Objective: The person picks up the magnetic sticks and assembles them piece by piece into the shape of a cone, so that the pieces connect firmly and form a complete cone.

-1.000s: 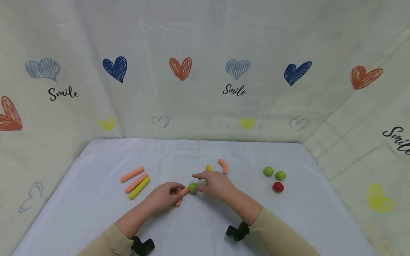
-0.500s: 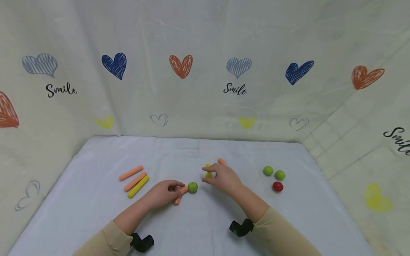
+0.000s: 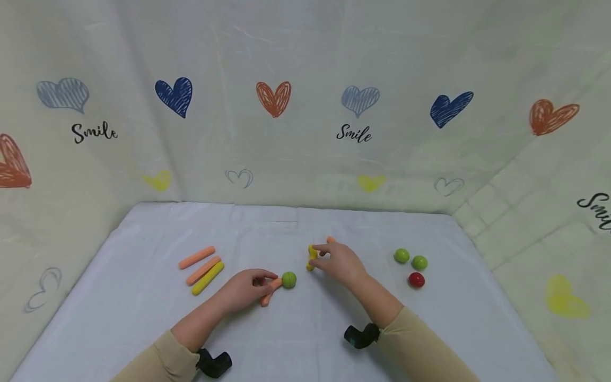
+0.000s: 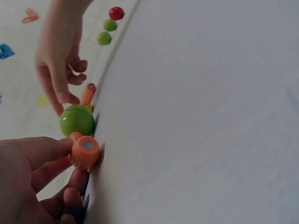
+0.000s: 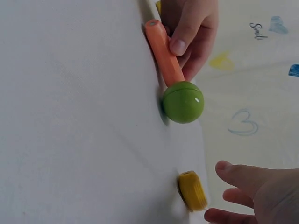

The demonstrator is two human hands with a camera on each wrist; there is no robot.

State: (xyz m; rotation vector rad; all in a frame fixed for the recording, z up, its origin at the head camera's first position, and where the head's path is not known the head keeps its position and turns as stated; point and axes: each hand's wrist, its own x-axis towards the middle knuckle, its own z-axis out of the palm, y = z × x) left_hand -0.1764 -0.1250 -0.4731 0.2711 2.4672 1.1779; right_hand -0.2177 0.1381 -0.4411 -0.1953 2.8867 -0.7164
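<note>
My left hand [image 3: 243, 289] pinches an orange magnetic stick [image 3: 273, 285] between thumb and fingers, low over the tabletop. One end of the stick touches a green ball [image 3: 288, 279]; a silvery disc shows in its other end in the left wrist view. My right hand [image 3: 341, 262] hovers with thumb and forefinger spread beside a yellow curved stick [image 3: 312, 258]. A gap separates thumb and yellow stick [image 5: 191, 191] in the right wrist view. Behind the right hand lies an orange curved stick [image 3: 331, 240], mostly hidden.
Two orange sticks [image 3: 197, 258] and a yellow stick [image 3: 208, 278] lie at the left. To the right sit two green balls [image 3: 402, 255] and a red ball [image 3: 417, 280]. A white cloth [image 3: 296, 339] covers the table; a printed curtain [image 3: 305, 159] stands behind.
My right hand has left the green ball and moved right and away from me to the yellow curved stick. The left hand keeps its hold on the orange stick.
</note>
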